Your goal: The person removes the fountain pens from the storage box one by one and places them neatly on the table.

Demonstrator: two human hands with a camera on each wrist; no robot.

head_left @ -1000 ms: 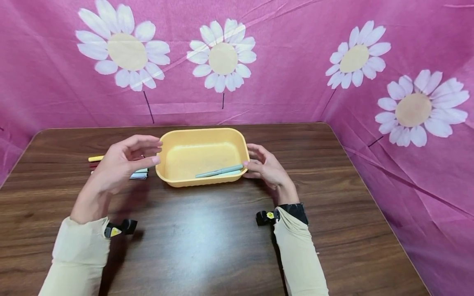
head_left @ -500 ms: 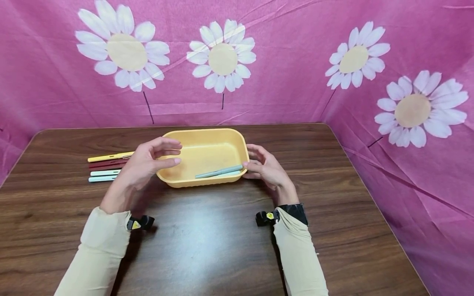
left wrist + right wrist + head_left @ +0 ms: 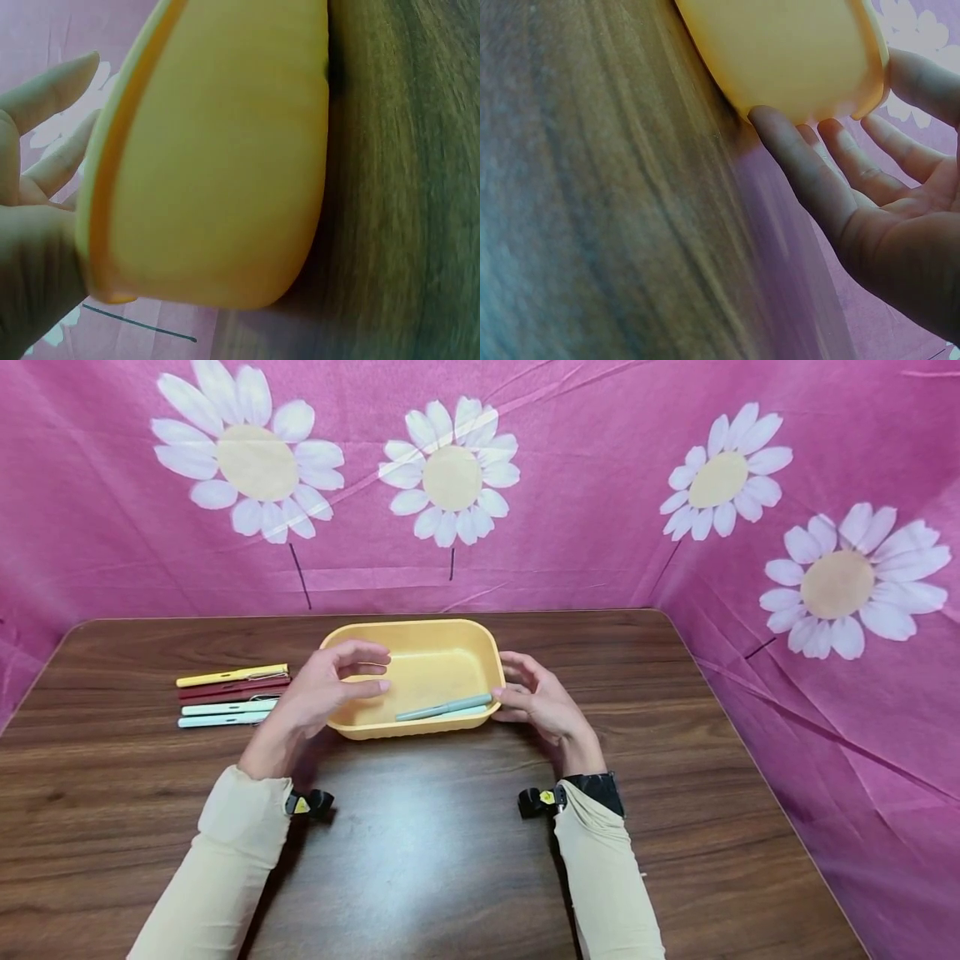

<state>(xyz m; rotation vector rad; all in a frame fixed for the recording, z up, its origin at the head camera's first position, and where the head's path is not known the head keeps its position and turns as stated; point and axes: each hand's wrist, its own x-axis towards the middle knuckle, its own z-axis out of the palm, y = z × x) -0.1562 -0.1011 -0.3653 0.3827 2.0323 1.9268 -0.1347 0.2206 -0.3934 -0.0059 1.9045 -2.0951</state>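
Two pens [image 3: 442, 707] are contained in the yellow tray [image 3: 427, 672], at twelve o'clock on the table [image 3: 420, 877]; at least four outer pens [image 3: 221, 692] are not inside, being laid at its nine o'clock. Its three-o'clock end is gripped by the right hand [image 3: 549, 703], while over its nine-o'clock side the left hand [image 3: 315, 689] is held wide, empty.

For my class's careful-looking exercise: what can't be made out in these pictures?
Left wrist: inside of the yellow oblong plastic tray, hidden by its wall.
Head: right end of the slim light-blue pen, behind the left hand.
Head: most of the tray's slim pale pen, behind its slim grey-green pen.
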